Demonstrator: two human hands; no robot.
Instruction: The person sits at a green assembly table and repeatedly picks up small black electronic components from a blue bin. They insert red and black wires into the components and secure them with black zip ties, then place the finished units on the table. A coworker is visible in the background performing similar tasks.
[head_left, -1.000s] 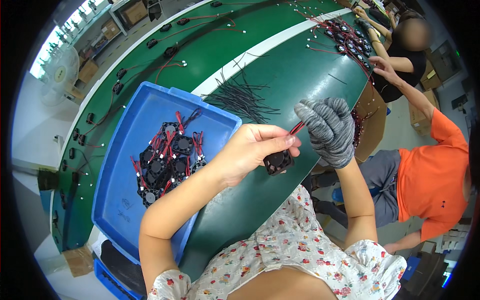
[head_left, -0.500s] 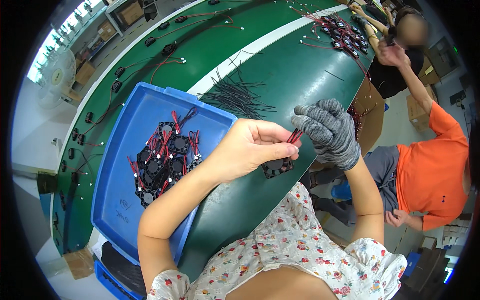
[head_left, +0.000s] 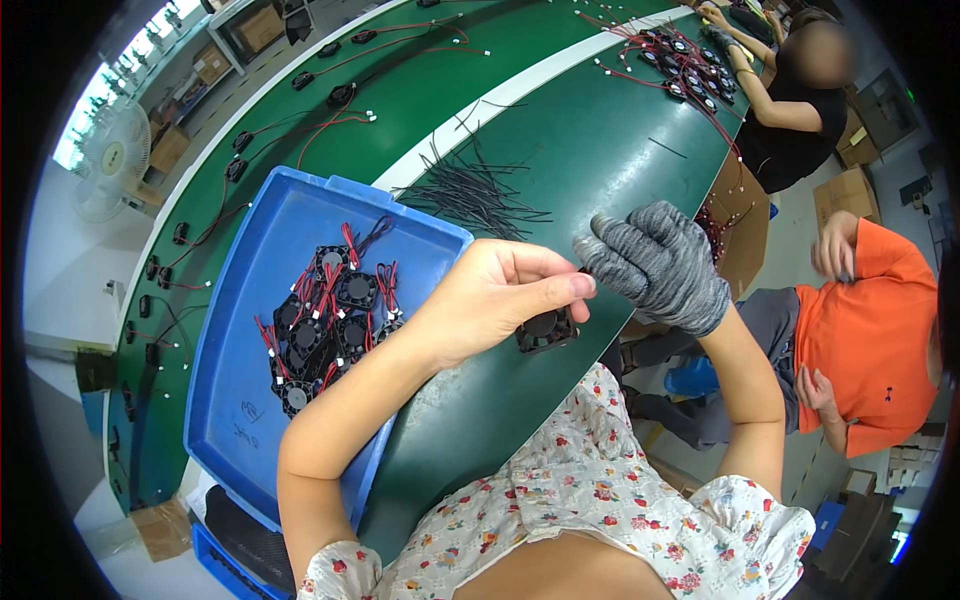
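Observation:
My bare left hand (head_left: pixel 520 295) pinches thumb against fingers. A small black cooling fan (head_left: pixel 546 332) hangs just beneath it, partly covered by the fingers; its wires are hidden in the grip. My right hand (head_left: pixel 660 265), in a grey knitted glove, has its fingers curled close to my left fingertips; anything between them is too small to make out. To the left, a blue plastic tray (head_left: pixel 225 300) holds several black fans (head_left: pixel 358 290) with bundled red and black wires. Past my hands, a loose pile of thin black strips (head_left: pixel 470 195) lies on the green tabletop (head_left: pixel 590 150).
Several fans with loose wires (head_left: pixel 340 96) lie along the green belt beyond the white strip. Another cluster of fans (head_left: pixel 690 70) sits at the far right, near a co-worker in black. A person in an orange shirt (head_left: pixel 860 340) stands right, beside a cardboard box (head_left: pixel 745 215).
The red wires that showed between my hands are now hidden. My gloved right hand has shifted slightly, and the fan has moved a little left. The orange-shirted person's raised arm has come down.

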